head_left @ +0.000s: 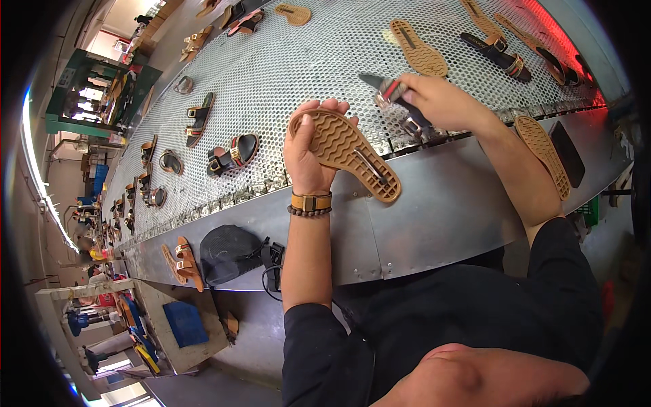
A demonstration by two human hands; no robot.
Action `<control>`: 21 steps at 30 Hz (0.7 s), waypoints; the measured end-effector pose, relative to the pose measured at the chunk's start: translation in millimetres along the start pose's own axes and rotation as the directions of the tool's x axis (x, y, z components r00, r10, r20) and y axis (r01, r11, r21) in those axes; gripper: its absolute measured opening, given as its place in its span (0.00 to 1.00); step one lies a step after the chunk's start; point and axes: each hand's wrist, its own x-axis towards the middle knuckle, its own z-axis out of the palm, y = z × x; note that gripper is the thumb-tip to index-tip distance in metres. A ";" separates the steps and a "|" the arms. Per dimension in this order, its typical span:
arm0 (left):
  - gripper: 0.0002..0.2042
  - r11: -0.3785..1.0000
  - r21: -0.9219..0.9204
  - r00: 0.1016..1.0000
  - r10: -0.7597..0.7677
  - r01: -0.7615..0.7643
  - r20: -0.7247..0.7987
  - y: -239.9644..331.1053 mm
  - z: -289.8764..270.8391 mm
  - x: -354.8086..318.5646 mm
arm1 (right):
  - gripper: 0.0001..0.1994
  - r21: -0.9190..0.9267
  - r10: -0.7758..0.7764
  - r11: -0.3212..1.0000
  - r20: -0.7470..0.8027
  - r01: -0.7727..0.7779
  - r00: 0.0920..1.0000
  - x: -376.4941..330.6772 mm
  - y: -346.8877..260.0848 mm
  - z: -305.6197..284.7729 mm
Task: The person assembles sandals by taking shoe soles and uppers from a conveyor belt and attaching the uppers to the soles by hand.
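Observation:
My left hand (306,152) is closed around a tan rubber shoe sole (346,150), its wavy tread turned up and its narrower end pointing toward me. A small shiny metal piece (369,166) lies along the tread near that end. Just to the right, over the belt's near edge, my right hand (444,102) grips a dark sandal (390,93) with a striped strap and a buckle. Motion blurs this sandal, and the fingers hide part of it. Beyond the right hand another tan sole (419,51) rests tread-up on the belt.
A perforated metal conveyor belt (285,61) carries several sandals, including a black pair (234,154) at left and a dark sandal (498,55) at far right. The metal ledge (434,234) holds a black cloth item (230,254), brown sandals (186,263) and a sole (542,152).

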 end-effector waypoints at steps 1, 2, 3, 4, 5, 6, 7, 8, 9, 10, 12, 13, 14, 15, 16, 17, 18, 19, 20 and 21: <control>0.12 1.000 -0.002 1.000 0.000 0.000 -0.003 -3.5 2.7 1.2 | 0.15 0.000 0.001 1.000 0.003 -0.001 1.000 0.2 1.9 1.4; 0.12 0.996 0.080 1.000 0.031 -0.031 -0.005 -7.1 4.0 2.4 | 0.15 0.299 -0.089 0.948 -0.081 0.110 0.993 0.8 3.6 3.2; 0.12 0.985 0.162 0.998 0.063 -0.061 -0.005 -10.3 5.6 3.6 | 0.15 0.558 -0.148 0.798 -0.187 0.229 0.971 0.7 2.7 4.5; 0.13 0.988 0.139 0.998 0.061 -0.061 0.007 -12.9 7.8 4.5 | 0.16 0.796 -0.138 0.578 -0.123 0.181 0.983 -4.4 -0.6 4.9; 0.13 0.988 0.139 0.998 0.061 -0.061 0.004 -13.6 10.8 4.0 | 0.16 0.797 -0.138 0.577 -0.121 0.179 0.983 -7.9 -4.1 7.6; 0.13 0.980 0.190 0.998 0.057 -0.056 -0.002 -13.8 13.4 2.4 | 0.17 0.876 -0.176 0.446 -0.113 0.181 0.978 -10.7 -6.6 10.3; 0.14 0.969 0.240 0.999 0.054 -0.050 -0.009 -15.1 14.4 1.2 | 0.18 0.936 -0.213 0.305 -0.111 0.174 0.971 -12.1 -6.3 11.5; 0.16 0.940 0.330 0.992 0.113 -0.089 -0.056 -17.2 15.5 2.4 | 0.19 0.953 -0.204 0.261 -0.102 0.155 0.974 -9.1 -4.1 16.9; 0.16 0.940 0.330 0.992 0.113 -0.089 -0.056 -18.8 17.5 1.3 | 0.19 0.953 -0.204 0.261 -0.102 0.154 0.974 -12.2 -3.3 17.7; 0.17 0.949 0.300 0.990 0.122 -0.095 -0.073 -20.1 20.6 -1.1 | 0.18 0.982 -0.211 0.179 -0.022 0.061 0.977 -17.8 -6.1 19.3; 0.16 0.967 0.226 0.987 0.138 -0.116 -0.085 -26.6 23.4 -3.1 | 0.18 0.992 -0.208 0.108 0.082 -0.061 0.975 -22.9 -6.8 25.8; 0.16 0.967 0.226 0.986 0.138 -0.116 -0.088 -29.9 24.4 -3.8 | 0.18 0.992 -0.208 0.108 0.085 -0.063 0.974 -24.4 -4.4 32.1; 0.17 0.988 0.091 0.990 0.128 -0.123 -0.056 -32.8 25.3 -5.0 | 0.18 0.988 -0.207 0.107 0.129 -0.109 0.970 -26.1 -2.1 39.3; 0.20 0.991 -0.046 0.992 0.122 -0.123 -0.023 -35.1 25.4 -5.8 | 0.18 0.982 -0.207 0.107 0.174 -0.154 0.963 -27.5 0.3 47.2; 0.24 0.991 -0.051 0.991 0.125 -0.128 -0.048 -39.0 18.9 -5.3 | 0.18 0.983 -0.228 0.104 0.173 -0.153 0.958 -27.9 3.4 56.5; 0.24 0.990 -0.050 0.990 0.128 -0.131 -0.052 -39.3 22.5 -4.1 | 0.18 0.982 -0.231 0.104 0.177 -0.157 0.957 -29.0 1.3 58.9; 0.24 0.990 -0.008 0.990 0.142 -0.142 -0.024 -41.0 27.6 -3.0 | 0.18 0.979 -0.231 0.108 0.191 -0.170 0.954 -30.1 -1.0 61.0; 0.23 0.988 0.032 0.988 0.153 -0.153 0.005 -41.8 32.1 -2.8 | 0.18 0.977 -0.230 0.111 0.206 -0.185 0.951 -30.9 -2.6 63.4; 0.20 0.987 0.004 0.987 0.163 -0.163 -0.008 -40.7 34.2 -3.3 | 0.18 0.975 -0.221 0.130 0.204 -0.178 0.954 -30.7 -4.3 65.0; 0.20 0.986 0.005 0.986 0.166 -0.165 -0.012 -40.8 33.5 -2.9 | 0.18 0.975 -0.224 0.131 0.207 -0.182 0.952 -29.3 -3.1 66.3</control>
